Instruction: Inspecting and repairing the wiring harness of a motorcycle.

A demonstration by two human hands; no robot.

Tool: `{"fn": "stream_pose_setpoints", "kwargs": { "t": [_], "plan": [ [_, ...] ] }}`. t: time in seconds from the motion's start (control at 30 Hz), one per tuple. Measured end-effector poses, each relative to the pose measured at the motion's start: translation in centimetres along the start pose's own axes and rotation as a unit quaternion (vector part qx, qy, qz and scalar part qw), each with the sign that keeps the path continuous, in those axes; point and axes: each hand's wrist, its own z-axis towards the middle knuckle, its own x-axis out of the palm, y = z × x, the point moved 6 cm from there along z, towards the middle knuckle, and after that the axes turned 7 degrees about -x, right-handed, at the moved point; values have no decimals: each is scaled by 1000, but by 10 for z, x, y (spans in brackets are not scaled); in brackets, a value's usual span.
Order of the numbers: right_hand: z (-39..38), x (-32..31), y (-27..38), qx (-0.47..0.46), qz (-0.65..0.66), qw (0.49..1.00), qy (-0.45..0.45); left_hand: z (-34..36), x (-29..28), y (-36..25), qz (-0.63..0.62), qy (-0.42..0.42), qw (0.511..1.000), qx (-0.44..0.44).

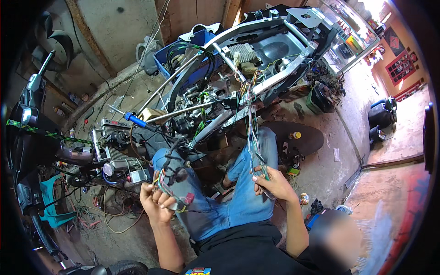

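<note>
Left hand grip pinches wire connectors; right hand grip pinches wire bundle running upward to frame.

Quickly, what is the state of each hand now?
Left hand: closed on bundle of coloured wires with connectors.
Right hand: closed on thin green and white wires.

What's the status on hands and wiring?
Left hand grips a wire bundle with connectors. Right hand pinches loose harness wires. Stripped motorcycle frame ahead.
</note>
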Motion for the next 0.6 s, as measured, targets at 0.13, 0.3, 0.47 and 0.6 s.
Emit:
{"fn": "stream_pose_setpoints", "kwargs": {
  "t": [0.13, 0.3, 0.47, 0.6],
  "plan": [
    [0, 13, 6, -10, -25, 1000, -3, -7, -42, -30, -10, -115, 993, -1],
    [8, 5, -14, -11, 12, 999, -39, -26, -78, -44, 111, -235, 963, 67],
    [21, 5, -9, -8, 6, 1000, 18, -47, -99, -37, 343, -328, 865, 162],
    [26, 4, -9, -3, 2, 999, 43, -45, -83, -24, 444, -387, 783, 201]
  ]
}}
